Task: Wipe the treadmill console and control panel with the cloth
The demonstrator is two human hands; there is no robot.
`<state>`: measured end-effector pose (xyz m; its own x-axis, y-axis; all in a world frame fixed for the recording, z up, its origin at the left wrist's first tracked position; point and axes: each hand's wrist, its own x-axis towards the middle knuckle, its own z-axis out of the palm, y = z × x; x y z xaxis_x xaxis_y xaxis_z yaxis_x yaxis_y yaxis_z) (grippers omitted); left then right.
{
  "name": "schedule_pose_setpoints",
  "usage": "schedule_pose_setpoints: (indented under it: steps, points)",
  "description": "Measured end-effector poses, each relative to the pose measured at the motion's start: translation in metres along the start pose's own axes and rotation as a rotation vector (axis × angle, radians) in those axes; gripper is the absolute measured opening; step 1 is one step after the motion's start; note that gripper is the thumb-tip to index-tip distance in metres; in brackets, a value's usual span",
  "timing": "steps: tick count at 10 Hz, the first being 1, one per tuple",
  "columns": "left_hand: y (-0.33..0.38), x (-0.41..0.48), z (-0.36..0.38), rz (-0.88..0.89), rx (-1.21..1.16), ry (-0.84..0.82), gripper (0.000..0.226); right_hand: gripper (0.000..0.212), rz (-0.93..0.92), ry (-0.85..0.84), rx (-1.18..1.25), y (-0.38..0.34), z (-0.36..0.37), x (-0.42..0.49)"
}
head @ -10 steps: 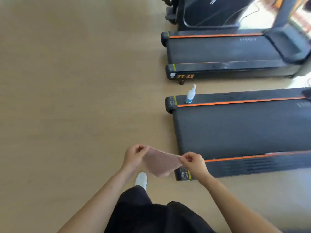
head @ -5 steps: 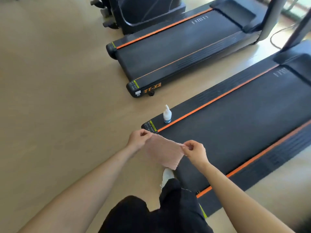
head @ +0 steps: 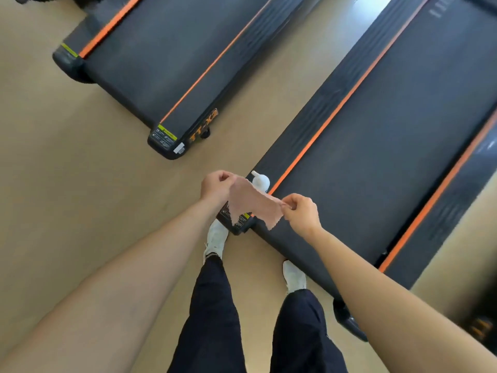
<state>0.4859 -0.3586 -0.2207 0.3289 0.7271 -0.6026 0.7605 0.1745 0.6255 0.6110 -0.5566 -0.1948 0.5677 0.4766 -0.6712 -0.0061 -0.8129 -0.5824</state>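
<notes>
Tan floor (head: 80, 184), two treadmills lying side by side. Left hand (head: 216, 185) and right hand (head: 301, 211) pinching cloth (head: 252, 203) corners, stretching it over bottle (head: 261, 181).

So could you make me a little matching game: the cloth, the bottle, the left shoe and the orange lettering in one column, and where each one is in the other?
Things:
1. pink cloth
2. white bottle
3. white left shoe
4. orange lettering

Places:
A. on the tan floor
B. on the end of the far treadmill
C. pinched between the left hand and the right hand
D. standing on the side rail of the near treadmill

Pairs: 1-C, 2-D, 3-A, 4-B
</notes>
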Motion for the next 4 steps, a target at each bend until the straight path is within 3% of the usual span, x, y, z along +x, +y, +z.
schedule_pose_setpoints:
  steps: [2,3,4]
  points:
    - [0.013,0.126,0.002,0.084,0.124,-0.151,0.011,0.013,0.130,0.151,0.094,-0.033,0.037,0.072]
    - [0.017,0.166,0.014,0.088,0.169,-0.264,0.018,0.022,0.241,0.301,0.160,-0.041,0.044,0.104]
    - [0.008,0.187,0.019,0.047,0.222,-0.329,0.038,0.047,0.382,0.334,0.139,-0.041,0.049,0.123]
